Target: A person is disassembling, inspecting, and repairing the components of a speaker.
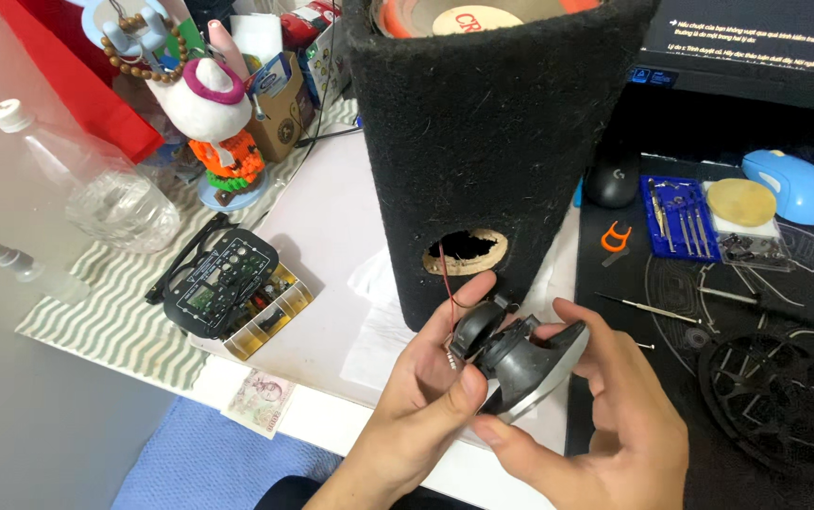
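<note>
Driver: small black round speaker driver (520,364), just below the black carpeted speaker box (483,142); axis tilted, magnet toward upper left.
Left hand (431,397): fingers closed around magnet.
Right hand (605,416): fingers curled, gripping cone rim.

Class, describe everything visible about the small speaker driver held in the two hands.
The speaker driver is small, black and cone-shaped, with a round magnet at its back and a pale rim. It looks like plastic and metal. It lies tilted, held between the left hand and right hand, just before the carpeted speaker box. A thin red wire runs from it into the box's hole.
</note>
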